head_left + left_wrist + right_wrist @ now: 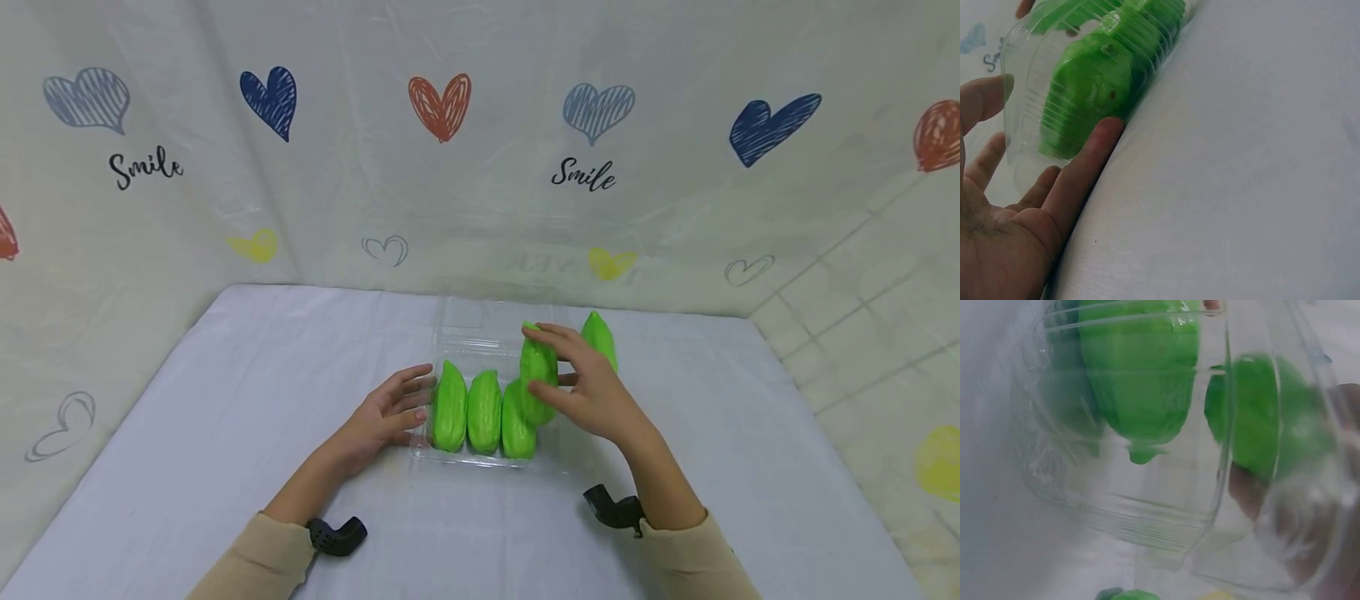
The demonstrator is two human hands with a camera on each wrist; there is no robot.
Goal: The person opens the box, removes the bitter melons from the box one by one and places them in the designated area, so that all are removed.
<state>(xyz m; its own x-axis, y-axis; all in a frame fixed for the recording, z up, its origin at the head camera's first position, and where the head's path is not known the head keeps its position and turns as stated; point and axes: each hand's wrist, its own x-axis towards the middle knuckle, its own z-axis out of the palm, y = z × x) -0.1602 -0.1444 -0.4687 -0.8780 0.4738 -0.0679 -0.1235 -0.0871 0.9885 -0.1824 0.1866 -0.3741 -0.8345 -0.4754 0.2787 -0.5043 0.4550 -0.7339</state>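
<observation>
A clear plastic clamshell box [468,459] has its lid [480,317] raised at the back. Three bright green, ridged gourds, one of them this left gourd [450,408], lie side by side inside. Above the box's right part, my right hand [588,387] grips another green gourd [538,375] between thumb and fingers; it partly covers the third one. Beside the box's left wall rests my left hand [378,421], fingers extended. In the left wrist view its fingertips touch the clear plastic. The right wrist view shows the held gourd [1254,412] through the plastic.
One more green gourd [598,337] lies on the white tablecloth [247,417] behind my right hand. A pale curtain [495,200] printed with hearts and "Smile" stands behind the table's back edge. Black devices, such as this left one [337,537], sit at both wrists.
</observation>
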